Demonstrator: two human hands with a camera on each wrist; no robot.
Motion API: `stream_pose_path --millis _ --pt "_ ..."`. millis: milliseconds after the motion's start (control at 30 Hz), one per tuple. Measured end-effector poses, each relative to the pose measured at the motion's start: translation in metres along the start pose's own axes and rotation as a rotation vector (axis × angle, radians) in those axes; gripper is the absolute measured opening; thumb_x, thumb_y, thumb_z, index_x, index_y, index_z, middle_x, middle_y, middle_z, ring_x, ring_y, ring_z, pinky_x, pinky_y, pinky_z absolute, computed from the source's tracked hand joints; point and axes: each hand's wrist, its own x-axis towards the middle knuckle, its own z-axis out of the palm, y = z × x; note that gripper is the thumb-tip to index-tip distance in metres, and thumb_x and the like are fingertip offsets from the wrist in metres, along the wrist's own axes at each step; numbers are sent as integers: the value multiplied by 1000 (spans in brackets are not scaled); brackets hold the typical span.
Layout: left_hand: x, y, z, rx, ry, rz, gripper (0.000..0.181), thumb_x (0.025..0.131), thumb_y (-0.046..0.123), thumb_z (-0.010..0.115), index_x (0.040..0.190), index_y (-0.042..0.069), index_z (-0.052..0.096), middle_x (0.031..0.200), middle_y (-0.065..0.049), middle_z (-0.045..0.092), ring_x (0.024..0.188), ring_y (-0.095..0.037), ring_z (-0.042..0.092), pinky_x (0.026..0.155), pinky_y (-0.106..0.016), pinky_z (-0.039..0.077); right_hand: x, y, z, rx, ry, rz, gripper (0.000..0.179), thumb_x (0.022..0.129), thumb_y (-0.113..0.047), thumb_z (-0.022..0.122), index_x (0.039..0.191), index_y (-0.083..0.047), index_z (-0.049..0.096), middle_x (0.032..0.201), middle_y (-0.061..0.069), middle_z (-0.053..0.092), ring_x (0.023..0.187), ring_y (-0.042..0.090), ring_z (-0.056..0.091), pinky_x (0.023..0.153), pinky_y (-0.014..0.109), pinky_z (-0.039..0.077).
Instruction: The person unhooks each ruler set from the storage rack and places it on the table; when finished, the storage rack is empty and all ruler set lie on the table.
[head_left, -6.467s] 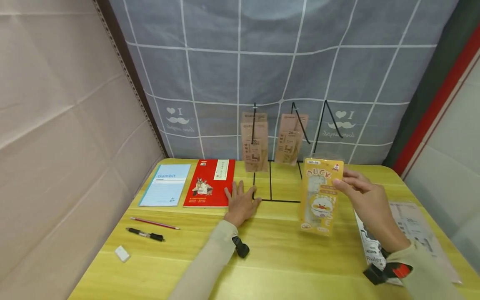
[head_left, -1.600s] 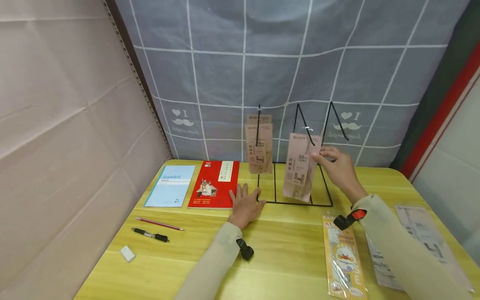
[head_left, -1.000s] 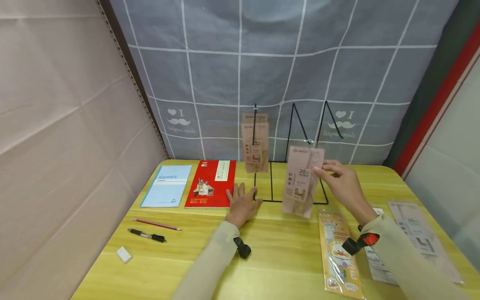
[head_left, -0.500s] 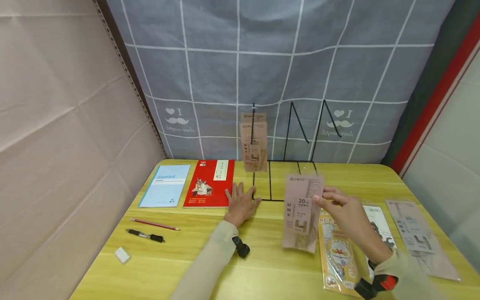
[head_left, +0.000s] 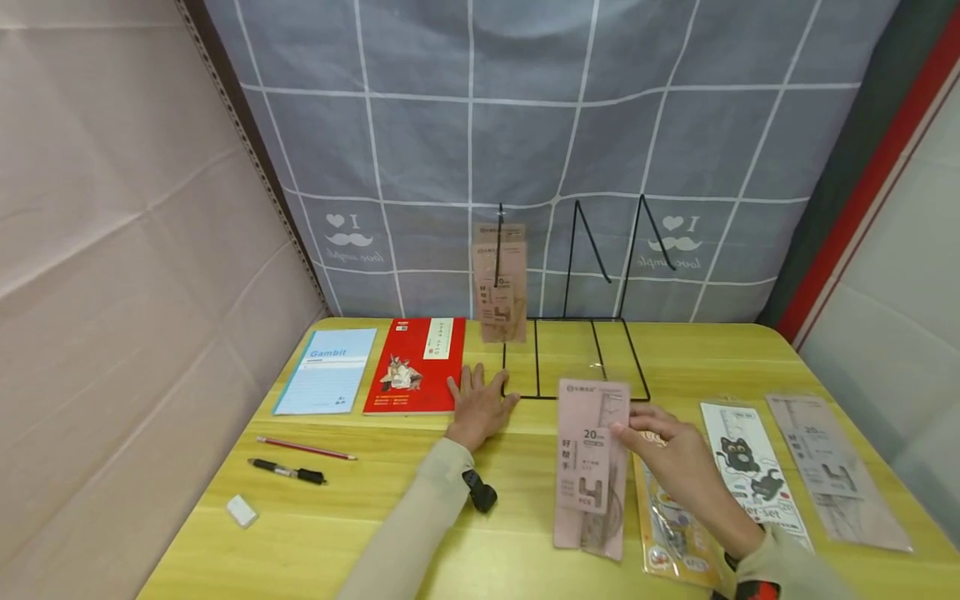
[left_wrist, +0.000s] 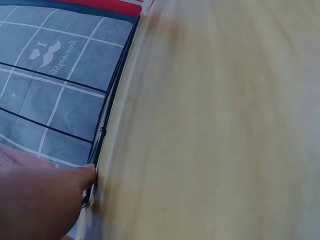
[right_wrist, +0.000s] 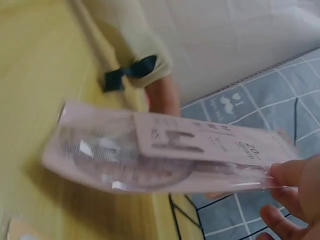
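In the head view my right hand pinches the right edge of a pink ruler set pack between thumb and fingers, over the front of the table. Through its clear sleeve a ruler and a protractor show in the right wrist view. My left hand, fingers spread, rests at the front left corner of a black wire display rack. Its thumb touches the rack's wire in the left wrist view. More pink ruler set packs hang on the left hook. The middle and right hooks are bare.
Right of the held pack lie a yellow duck pack, a white cat ruler set and another pink pack. At left are a blue notebook, red book, pencil, pen and eraser.
The duck pack went from my right hand onto the table. My right hand then took the pink ruler set pack off the middle hook and brought it forward and down. My left hand stayed put.
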Motion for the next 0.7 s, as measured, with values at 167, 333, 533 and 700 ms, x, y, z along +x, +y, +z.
stream_pose_path --millis 167,333,533,700 --pt "-1 -1 -2 -19 -4 6 55 106 49 51 155 25 48 167 -25 28 158 -52 12 122 -76 4 5 14 15 -151 85 -125 26 93 -35 78 103 -11 81 135 11 68 132 42 54 107 63 29" --pt "-4 1 -4 -25 10 11 54 105 48 54 153 23 50 165 -26 30 157 -52 14 121 -77 6 7 27 25 -293 83 -150 18 86 -33 84 90 -16 80 130 16 70 128 46 51 101 69 20" --pt "-4 1 -4 -21 8 7 54 106 49 53 154 24 50 166 -25 29 158 -52 14 121 -77 6 11 40 35 -369 33 -111 18 85 -36 84 82 -18 78 129 18 69 128 48 49 104 74 17" --pt "-4 1 -3 -13 10 8 55 106 49 52 154 24 49 166 -25 28 158 -52 14 121 -77 7 12 45 40 -430 20 -110 21 84 -37 85 82 -16 80 128 20 70 126 48 52 105 75 17"
